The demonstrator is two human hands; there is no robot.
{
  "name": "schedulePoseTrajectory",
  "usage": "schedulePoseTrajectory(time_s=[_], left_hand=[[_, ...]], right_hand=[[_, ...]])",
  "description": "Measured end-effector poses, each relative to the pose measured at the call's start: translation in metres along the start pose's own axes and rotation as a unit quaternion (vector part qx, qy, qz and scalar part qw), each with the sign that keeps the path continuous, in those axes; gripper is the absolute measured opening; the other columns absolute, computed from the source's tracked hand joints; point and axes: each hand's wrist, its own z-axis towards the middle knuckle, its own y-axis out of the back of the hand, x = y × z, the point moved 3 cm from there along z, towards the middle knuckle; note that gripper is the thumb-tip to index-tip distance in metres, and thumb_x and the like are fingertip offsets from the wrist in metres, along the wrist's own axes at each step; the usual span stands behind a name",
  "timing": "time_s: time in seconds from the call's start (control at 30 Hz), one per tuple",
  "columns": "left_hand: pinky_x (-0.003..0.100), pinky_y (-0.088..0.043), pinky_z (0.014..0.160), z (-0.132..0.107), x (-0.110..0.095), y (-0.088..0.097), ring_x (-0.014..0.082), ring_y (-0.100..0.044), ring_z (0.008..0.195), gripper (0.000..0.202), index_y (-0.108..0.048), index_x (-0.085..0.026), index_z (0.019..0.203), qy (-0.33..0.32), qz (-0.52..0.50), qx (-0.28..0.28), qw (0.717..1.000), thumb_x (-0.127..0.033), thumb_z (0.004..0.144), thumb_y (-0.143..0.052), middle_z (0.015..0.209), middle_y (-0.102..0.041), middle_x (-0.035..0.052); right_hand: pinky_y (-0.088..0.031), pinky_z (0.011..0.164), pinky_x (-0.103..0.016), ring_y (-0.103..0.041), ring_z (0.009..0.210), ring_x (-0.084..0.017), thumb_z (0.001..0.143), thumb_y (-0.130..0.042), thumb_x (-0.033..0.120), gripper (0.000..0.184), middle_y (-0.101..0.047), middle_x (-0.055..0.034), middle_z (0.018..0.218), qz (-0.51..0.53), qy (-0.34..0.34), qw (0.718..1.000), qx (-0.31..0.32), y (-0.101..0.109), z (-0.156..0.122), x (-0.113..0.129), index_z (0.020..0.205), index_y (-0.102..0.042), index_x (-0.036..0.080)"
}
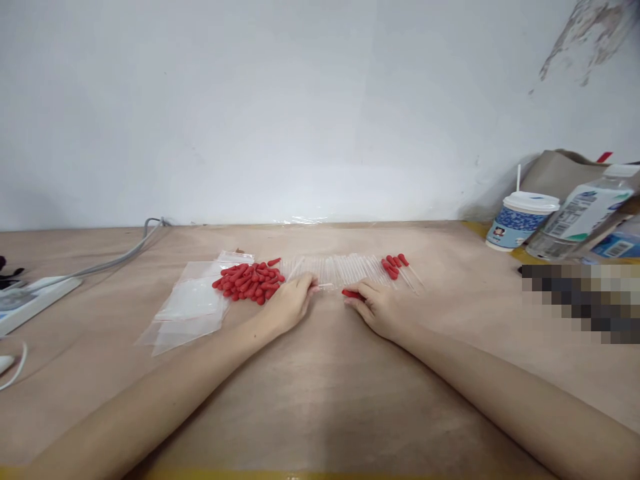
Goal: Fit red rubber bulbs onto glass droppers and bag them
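My left hand (296, 301) is closed on a thin clear glass tube (326, 286), whose end points right toward my other hand. My right hand (377, 308) pinches a red rubber dropper bulb (351, 293), its end facing left. A small gap separates tube and bulb. Behind my hands lies a row of clear glass tubes (350, 268). Left of it is a heap of loose red bulbs (247, 281). At the row's right end, several droppers with red bulbs fitted (395, 261) lie side by side.
Clear plastic bags (193, 300) lie left of the heap, partly under it. Farther left are a white power strip (45, 303) and a grey cable (115, 259). At the right stand a paper cup with a straw (520, 223) and a tilted plastic bottle (580, 213). A wall closes off the back.
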Motion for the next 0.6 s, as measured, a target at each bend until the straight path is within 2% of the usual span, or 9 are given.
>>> schedulePoseTrajectory(time_s=[0.17, 0.4, 0.6], left_hand=[[0.03, -0.049, 0.076, -0.017, -0.006, -0.004, 0.0168, -0.061, 0.087, 0.02, -0.055, -0.018, 0.104, -0.044, -0.044, -0.031, 0.998, -0.024, 0.09, -0.041, 0.096, -0.065, 0.0054], [0.03, -0.05, 0.075, -0.016, -0.012, -0.005, 0.0174, -0.062, 0.086, 0.022, -0.059, -0.018, 0.105, -0.092, -0.033, -0.035, 0.995, -0.023, 0.09, -0.043, 0.094, -0.067, 0.0056], [0.03, -0.051, 0.074, -0.016, -0.017, -0.002, 0.0172, -0.063, 0.085, 0.022, -0.061, -0.016, 0.103, -0.121, -0.053, -0.04, 0.99, -0.019, 0.089, -0.044, 0.095, -0.068, 0.0071]], right_hand=[[-0.049, 0.066, -0.027, -0.061, 0.072, -0.014, 0.086, -0.049, 0.025, 0.016, -0.065, -0.0024, 0.088, -0.02, 0.026, 0.999, -0.003, 0.001, -0.001, 0.004, 0.092, -0.063, 0.025], [-0.048, 0.065, -0.026, -0.061, 0.072, -0.013, 0.086, -0.047, 0.025, 0.018, -0.065, -0.0028, 0.087, -0.008, 0.047, 0.999, 0.013, -0.001, -0.001, 0.005, 0.095, -0.063, 0.024], [-0.048, 0.065, -0.024, -0.061, 0.073, -0.013, 0.087, -0.046, 0.024, 0.02, -0.066, -0.003, 0.089, -0.007, 0.05, 0.999, -0.002, -0.003, -0.003, 0.007, 0.096, -0.064, 0.024]])
